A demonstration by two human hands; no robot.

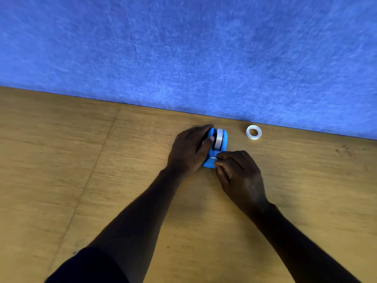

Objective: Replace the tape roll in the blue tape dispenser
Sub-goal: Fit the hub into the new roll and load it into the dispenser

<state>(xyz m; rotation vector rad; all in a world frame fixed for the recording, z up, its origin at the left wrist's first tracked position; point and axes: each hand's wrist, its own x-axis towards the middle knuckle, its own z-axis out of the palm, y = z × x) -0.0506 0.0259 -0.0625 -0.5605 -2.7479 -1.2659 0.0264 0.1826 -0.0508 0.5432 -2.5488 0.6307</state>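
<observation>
Tape dispenser [215, 150] under both hands' closed fingers [221, 163].

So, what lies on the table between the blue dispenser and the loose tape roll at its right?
Nothing: in the head view, bare wooden table separates the blue dispenser from the loose tape roll.

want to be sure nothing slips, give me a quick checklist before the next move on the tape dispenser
1. Dispenser braced by left hand: ok.
2. A tape roll seated in the dispenser: ok.
3. Right hand fingers at the cutter end: ok.
4. Tape end actually pinched: cannot tell.
5. Loose roll lying flat on the table, apart from the hands: ok.
6. Which roll is the new one: cannot tell.
</observation>
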